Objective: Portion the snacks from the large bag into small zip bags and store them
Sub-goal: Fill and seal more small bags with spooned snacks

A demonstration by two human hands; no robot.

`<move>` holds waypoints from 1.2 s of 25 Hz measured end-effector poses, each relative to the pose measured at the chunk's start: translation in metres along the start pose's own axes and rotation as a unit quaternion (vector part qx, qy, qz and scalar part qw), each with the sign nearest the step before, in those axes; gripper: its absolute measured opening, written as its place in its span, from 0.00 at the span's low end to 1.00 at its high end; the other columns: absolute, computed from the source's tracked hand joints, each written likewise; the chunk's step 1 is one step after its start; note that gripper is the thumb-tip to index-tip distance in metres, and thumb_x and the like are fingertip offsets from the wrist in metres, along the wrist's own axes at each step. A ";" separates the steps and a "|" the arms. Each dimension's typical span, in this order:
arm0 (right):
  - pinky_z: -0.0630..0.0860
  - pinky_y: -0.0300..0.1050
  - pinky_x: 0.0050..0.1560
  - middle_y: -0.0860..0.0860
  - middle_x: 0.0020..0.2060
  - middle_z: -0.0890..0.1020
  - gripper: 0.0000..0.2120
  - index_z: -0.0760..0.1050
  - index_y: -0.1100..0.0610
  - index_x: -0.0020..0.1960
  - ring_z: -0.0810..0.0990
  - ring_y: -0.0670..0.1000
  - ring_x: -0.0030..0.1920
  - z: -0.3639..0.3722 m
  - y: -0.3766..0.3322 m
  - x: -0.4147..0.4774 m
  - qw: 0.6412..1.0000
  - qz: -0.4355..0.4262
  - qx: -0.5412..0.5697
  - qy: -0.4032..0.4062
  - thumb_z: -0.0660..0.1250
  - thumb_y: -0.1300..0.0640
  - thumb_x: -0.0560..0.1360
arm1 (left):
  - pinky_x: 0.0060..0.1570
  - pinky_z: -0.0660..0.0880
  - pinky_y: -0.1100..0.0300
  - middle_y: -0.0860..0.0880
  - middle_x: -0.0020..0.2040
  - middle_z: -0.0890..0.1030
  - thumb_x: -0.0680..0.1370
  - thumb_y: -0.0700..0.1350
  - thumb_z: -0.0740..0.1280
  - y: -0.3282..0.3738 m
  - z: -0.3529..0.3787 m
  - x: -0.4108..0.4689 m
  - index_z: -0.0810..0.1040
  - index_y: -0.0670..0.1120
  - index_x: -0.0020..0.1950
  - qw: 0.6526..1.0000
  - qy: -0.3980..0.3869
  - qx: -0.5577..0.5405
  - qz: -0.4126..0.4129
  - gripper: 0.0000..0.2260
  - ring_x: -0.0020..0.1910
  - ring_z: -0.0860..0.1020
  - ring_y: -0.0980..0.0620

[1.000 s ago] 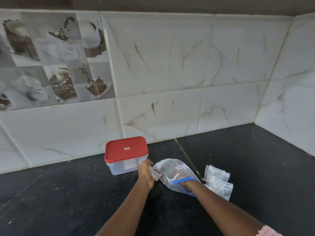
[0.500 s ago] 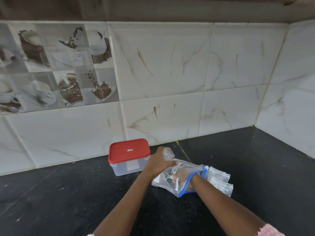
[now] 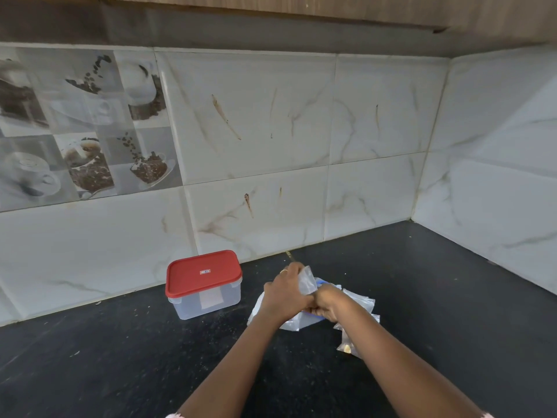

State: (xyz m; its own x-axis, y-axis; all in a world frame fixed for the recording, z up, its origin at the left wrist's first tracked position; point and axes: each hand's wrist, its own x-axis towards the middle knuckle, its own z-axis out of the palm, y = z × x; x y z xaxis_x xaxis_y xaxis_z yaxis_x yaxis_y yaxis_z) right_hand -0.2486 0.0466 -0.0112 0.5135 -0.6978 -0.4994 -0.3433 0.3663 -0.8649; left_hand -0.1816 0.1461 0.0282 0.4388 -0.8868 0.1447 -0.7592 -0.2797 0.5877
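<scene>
Down near the middle of the black surface (image 3: 120,357), both hands meet over a heap of clear plastic. The left hand (image 3: 286,297) grasps a small zip bag (image 3: 308,282), fingers curled round it so that it stands up above the knuckles; a ring (image 3: 283,271) shows on one finger. The right hand (image 3: 328,306) is just beside it, touching it, with the fingers clenched at the blue-edged mouth of the large bag (image 3: 262,312), pinching the rim there; whether anything else sits inside those fingers is hidden. The large bag lies flat and crumpled on the surface under both hands, and the snacks inside it cannot be made out.

Just to the right, partly behind the right wrist, lies a loose pile of more small bags (image 3: 363,303). One of them (image 3: 346,346), nearest the camera, has something golden-brown in its bottom corner.

Left of the hands, a little apart from them, stands a clear plastic box (image 3: 208,301) with a red lid (image 3: 203,273) pressed on. It sits close to the tiled wall (image 3: 256,131), which is pale marble with a few brown streaks. Far left, some tiles carry pictures of coffee cups and beans (image 3: 87,164). A wooden cupboard (image 3: 301,7) runs along the top
</scene>
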 end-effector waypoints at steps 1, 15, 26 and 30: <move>0.82 0.46 0.47 0.55 0.45 0.78 0.16 0.71 0.66 0.63 0.80 0.51 0.42 -0.003 -0.007 -0.011 0.999 -0.011 -0.005 0.031 0.61 0.66 0.76 | 0.60 0.65 0.50 0.53 0.61 0.74 0.71 0.53 0.69 0.002 0.001 0.001 0.65 0.51 0.64 1.000 0.015 0.004 0.000 0.24 0.60 0.74 0.50; 0.79 0.41 0.38 0.62 0.41 0.75 0.08 0.75 0.69 0.40 0.78 0.54 0.36 -0.074 -0.023 -0.069 0.988 -0.034 0.037 0.143 0.60 0.74 0.75 | 0.70 0.59 0.39 0.52 0.71 0.66 0.69 0.57 0.72 -0.009 0.015 0.009 0.60 0.56 0.69 0.995 -0.007 -0.033 -0.090 0.33 0.68 0.68 0.49; 0.78 0.41 0.53 0.56 0.51 0.82 0.13 0.80 0.60 0.55 0.83 0.52 0.47 -0.017 -0.038 -0.093 0.874 -0.297 -0.337 0.186 0.60 0.67 0.76 | 0.65 0.64 0.39 0.56 0.61 0.73 0.55 0.62 0.68 -0.016 0.028 0.011 0.58 0.61 0.62 0.985 -0.025 -0.122 -0.115 0.38 0.59 0.73 0.52; 0.78 0.43 0.47 0.57 0.49 0.82 0.14 0.79 0.58 0.56 0.80 0.52 0.43 -0.013 -0.035 -0.098 0.801 -0.342 -0.476 0.126 0.64 0.67 0.73 | 0.66 0.65 0.39 0.54 0.63 0.74 0.57 0.62 0.68 -0.019 0.027 0.015 0.58 0.59 0.65 0.985 -0.014 -0.123 -0.121 0.38 0.61 0.74 0.50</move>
State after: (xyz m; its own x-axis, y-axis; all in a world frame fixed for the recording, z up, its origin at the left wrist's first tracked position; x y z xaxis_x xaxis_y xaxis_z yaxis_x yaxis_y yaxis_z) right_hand -0.2974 0.0937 0.0684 0.7037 -0.6808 0.2031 -0.5548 -0.7052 -0.4414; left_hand -0.1736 0.1285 -0.0028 0.5758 -0.8164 -0.0429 -0.4930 -0.3886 0.7784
